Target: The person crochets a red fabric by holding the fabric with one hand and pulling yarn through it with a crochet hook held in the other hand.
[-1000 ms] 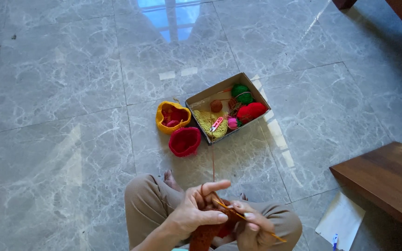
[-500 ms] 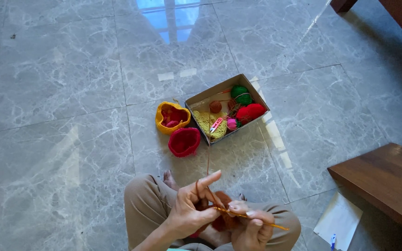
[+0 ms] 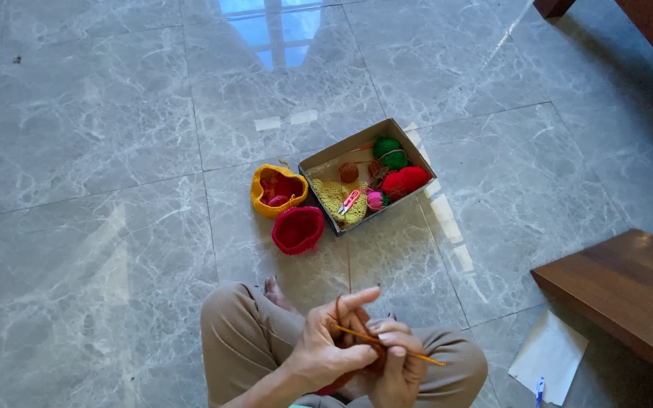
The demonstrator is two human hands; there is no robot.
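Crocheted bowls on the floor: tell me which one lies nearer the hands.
The plain red crocheted bowl; it lies closer to the hands than the yellow-rimmed crocheted bowl, which sits just beyond it beside the cardboard box.

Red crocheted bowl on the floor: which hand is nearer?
Left. The left hand sits just below the red crocheted bowl; the right hand is lower and farther right, holding the orange hook.

The person wears khaki trousers, loose and creased at the knees; both forearms are bare, with no sleeves in view; the left hand and right hand carry no gloves; a bare foot shows at twelve o'clock from the left knee.
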